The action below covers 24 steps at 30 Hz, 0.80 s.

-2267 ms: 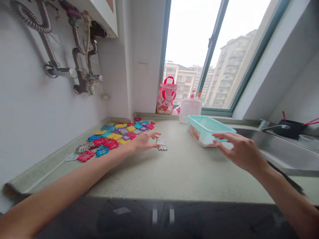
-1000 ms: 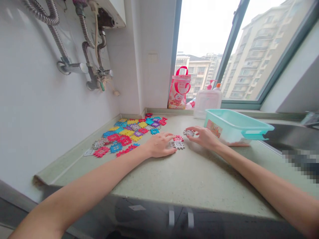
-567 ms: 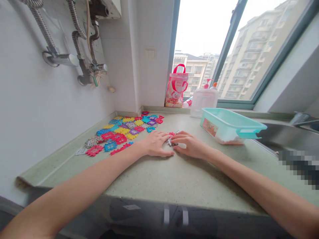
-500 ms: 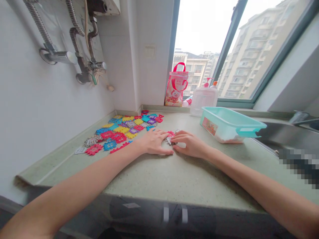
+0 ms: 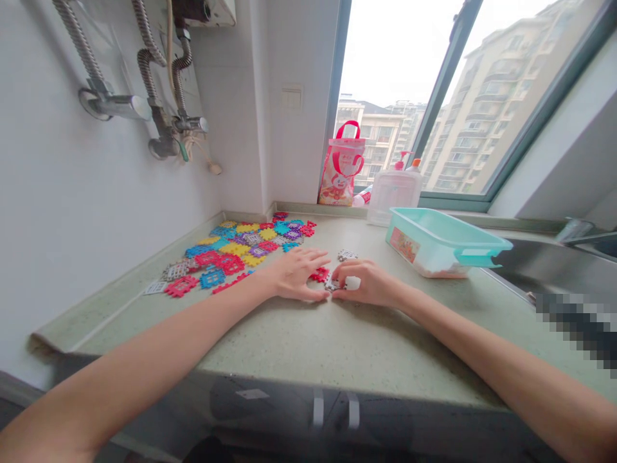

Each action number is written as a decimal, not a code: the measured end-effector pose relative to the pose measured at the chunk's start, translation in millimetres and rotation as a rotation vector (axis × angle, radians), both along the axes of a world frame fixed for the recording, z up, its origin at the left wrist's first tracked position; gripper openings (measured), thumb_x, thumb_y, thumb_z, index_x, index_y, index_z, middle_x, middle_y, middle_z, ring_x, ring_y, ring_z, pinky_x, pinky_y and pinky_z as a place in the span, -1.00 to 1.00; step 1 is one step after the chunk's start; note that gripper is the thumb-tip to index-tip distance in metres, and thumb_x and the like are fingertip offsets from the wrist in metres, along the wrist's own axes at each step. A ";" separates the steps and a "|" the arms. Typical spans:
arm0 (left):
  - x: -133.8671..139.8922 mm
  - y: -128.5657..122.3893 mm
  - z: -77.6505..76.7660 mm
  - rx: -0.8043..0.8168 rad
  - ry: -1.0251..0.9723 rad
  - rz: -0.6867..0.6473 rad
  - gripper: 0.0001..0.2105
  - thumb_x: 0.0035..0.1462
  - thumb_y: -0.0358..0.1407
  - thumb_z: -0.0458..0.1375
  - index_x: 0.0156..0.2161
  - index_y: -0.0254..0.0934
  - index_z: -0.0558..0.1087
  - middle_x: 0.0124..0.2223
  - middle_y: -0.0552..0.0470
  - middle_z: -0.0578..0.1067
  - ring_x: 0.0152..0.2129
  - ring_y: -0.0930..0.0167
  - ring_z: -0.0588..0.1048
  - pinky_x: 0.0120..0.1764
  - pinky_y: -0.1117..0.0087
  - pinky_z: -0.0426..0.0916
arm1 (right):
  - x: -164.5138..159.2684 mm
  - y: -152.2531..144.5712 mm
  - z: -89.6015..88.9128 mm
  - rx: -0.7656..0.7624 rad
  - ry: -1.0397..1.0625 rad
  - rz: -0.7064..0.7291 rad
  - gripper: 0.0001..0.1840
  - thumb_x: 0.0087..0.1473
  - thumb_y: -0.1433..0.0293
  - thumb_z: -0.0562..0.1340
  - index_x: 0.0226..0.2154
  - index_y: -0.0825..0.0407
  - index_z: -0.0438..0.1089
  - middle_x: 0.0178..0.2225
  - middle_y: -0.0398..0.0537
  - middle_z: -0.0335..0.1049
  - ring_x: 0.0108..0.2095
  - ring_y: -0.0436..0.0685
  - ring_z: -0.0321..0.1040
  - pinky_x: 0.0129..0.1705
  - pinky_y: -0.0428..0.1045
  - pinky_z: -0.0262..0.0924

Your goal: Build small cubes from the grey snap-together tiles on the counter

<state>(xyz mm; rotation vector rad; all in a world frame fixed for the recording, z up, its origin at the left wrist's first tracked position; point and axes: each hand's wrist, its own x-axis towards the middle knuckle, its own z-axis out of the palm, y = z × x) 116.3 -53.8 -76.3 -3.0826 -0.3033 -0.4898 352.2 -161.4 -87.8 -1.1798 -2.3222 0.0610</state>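
My right hand (image 5: pixel 369 281) is closed on a grey interlocking plastic tile (image 5: pixel 330 283), pinching it near the countertop. A red interlocking tile (image 5: pixel 319 275) lies just to the left of the grey one, between my hands. My left hand (image 5: pixel 297 275) rests on the counter with its fingers apart, its thumb and fingertips around the red tile; whether they touch it is hard to tell. Beyond my right fingers lies another grey tile (image 5: pixel 347 255), flat on the counter. Several red, blue, yellow, purple and grey tiles (image 5: pixel 231 249) spread over the counter on the left.
A mint-green plastic box (image 5: pixel 434 247) stands on the counter (image 5: pixel 308 347) at right, beside the metal sink (image 5: pixel 554 260). Near the window are a clear jug (image 5: pixel 393 196) and a pink bag (image 5: pixel 337 173). Pipes and valves (image 5: pixel 120 106) stick out from the left wall.
The grey tile in my right hand has shifted slightly nearer to me. The red tile and the far grey tile show more. My left hand has moved slightly left.
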 end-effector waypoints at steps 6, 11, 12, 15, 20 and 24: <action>2.1 7.6 -2.6 -0.174 -0.019 -0.020 -0.55 0.30 -0.03 0.24 0.18 -0.22 0.53 0.07 -0.15 0.62 0.02 0.18 0.56 0.11 0.18 0.42 | 1.3 0.8 -2.1 -0.047 -0.028 -0.161 -0.74 0.16 0.17 0.46 -0.17 -0.06 0.51 -0.19 -0.05 0.60 -0.21 0.16 0.52 -0.12 0.05 0.37; 2.5 13.6 -5.4 -0.260 -0.055 0.019 -0.51 0.18 -0.06 0.36 0.13 -0.28 0.57 0.00 -0.12 0.65 -0.05 0.22 0.59 0.05 0.24 0.44 | -4.6 -4.2 -0.4 -0.017 -0.054 -0.191 -0.76 0.13 0.27 0.43 -0.15 -0.04 0.51 -0.21 -0.05 0.59 -0.23 0.15 0.50 -0.16 0.03 0.33; 2.6 13.9 -5.0 -0.268 -0.059 0.044 -0.51 0.16 -0.06 0.38 0.12 -0.28 0.58 -0.03 -0.11 0.66 -0.09 0.23 0.60 0.01 0.25 0.45 | -4.5 -5.2 0.5 -0.007 -0.062 -0.191 -0.76 0.11 0.28 0.43 -0.15 -0.04 0.52 -0.22 -0.05 0.59 -0.23 0.15 0.50 -0.17 0.03 0.33; 1.0 14.1 -1.7 -0.290 -0.059 0.125 -0.47 0.09 -0.06 0.39 0.12 -0.28 0.59 -0.12 -0.08 0.67 -0.22 0.26 0.61 -0.11 0.28 0.47 | 5.2 -4.6 3.9 0.040 -0.080 -0.201 -0.77 0.10 0.28 0.42 -0.16 -0.04 0.55 -0.22 -0.03 0.59 -0.24 0.16 0.50 -0.17 0.05 0.35; -8.0 16.9 7.6 -0.153 -0.004 0.140 -0.42 0.07 -0.19 0.31 0.23 -0.28 0.51 -0.11 -0.07 0.67 -0.21 0.24 0.60 -0.11 0.25 0.45 | 41.7 13.8 8.5 0.176 0.207 -0.475 -0.70 0.21 0.13 0.35 -0.14 -0.02 0.59 -0.15 0.03 0.64 -0.28 0.17 0.54 -0.16 0.10 0.45; -9.7 15.9 11.5 -0.037 -0.029 0.097 -0.41 0.06 -0.10 0.36 0.19 -0.27 0.53 -0.06 -0.10 0.65 -0.10 0.17 0.59 0.04 0.16 0.42 | 55.3 32.0 5.3 0.152 0.260 -0.614 -0.64 0.24 0.05 0.33 -0.15 -0.02 0.61 -0.13 0.04 0.67 -0.32 0.17 0.57 -0.17 0.12 0.44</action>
